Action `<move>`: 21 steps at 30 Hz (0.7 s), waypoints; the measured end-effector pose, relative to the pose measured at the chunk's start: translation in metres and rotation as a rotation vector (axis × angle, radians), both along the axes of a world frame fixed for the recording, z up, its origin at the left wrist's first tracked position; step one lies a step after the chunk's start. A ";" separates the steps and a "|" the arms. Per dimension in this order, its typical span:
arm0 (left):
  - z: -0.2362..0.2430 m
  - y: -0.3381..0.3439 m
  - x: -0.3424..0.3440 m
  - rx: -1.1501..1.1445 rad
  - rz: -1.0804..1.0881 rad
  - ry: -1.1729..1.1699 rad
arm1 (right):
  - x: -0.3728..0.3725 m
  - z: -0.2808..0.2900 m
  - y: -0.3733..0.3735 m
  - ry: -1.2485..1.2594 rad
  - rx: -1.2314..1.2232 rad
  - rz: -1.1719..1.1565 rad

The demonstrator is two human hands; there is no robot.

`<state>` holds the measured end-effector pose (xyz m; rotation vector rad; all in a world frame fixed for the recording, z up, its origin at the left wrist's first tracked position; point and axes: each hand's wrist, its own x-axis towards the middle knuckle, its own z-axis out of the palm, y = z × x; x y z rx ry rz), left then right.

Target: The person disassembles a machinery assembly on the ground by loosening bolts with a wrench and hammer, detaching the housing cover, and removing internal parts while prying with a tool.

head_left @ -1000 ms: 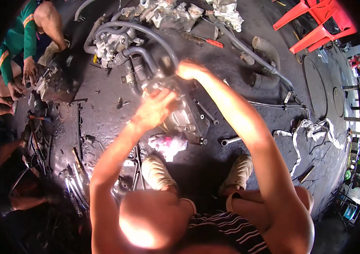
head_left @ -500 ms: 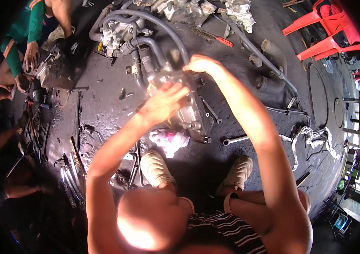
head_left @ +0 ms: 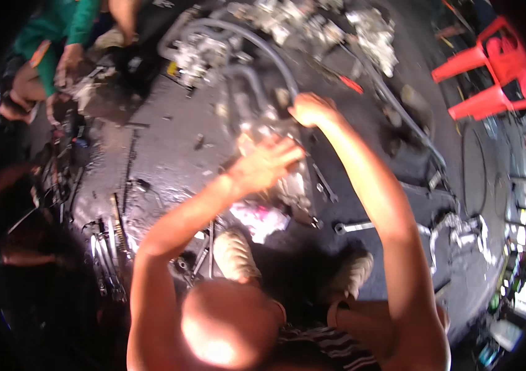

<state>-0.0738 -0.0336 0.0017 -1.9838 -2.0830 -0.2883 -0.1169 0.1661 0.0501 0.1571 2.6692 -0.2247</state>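
A metal engine housing (head_left: pixel 294 188), blurred, lies on the floor in front of me with hoses (head_left: pixel 281 65) at its far end. My left hand (head_left: pixel 266 161) rests across its top, fingers spread and slightly bent. Just beyond and to the right, my right hand (head_left: pixel 312 111) has curled fingers at the housing's far end, beside a hose; what they hold is hidden. A pink and white cloth (head_left: pixel 260 219) lies at the near end. A thin spanner (head_left: pixel 326 187) lies along the right side, and a larger wrench (head_left: pixel 355 227) is nearer.
A co-worker in green sleeves (head_left: pixel 80 25) bends over a dark metal part (head_left: pixel 105 99) at the upper left. Metal tools (head_left: pixel 105 260) lie scattered lower left. Engine assemblies (head_left: pixel 371 40), a long pipe (head_left: pixel 393 102) and red plastic chairs (head_left: pixel 491 74) are farther off; white strips (head_left: pixel 464 235) lie right.
The whole view has shifted and blurred, with the scene appearing farther right. My hands stay on the housing's far part, the left one above it, the right one by the hose, with little visible change.
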 end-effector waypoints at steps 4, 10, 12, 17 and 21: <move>-0.015 -0.004 0.006 0.122 0.009 0.060 | 0.004 0.001 -0.007 -0.035 0.140 0.061; 0.004 0.006 0.010 -0.002 -0.025 0.085 | 0.010 -0.047 0.037 0.011 -0.029 0.074; 0.009 0.005 0.008 0.046 -0.041 0.043 | 0.010 -0.046 0.041 0.032 -0.090 0.090; 0.015 -0.001 0.005 0.019 -0.044 0.038 | 0.013 -0.022 0.024 0.062 -0.278 -0.040; 0.016 0.008 0.005 0.006 -0.052 0.151 | 0.015 -0.036 0.040 -0.035 -0.115 -0.075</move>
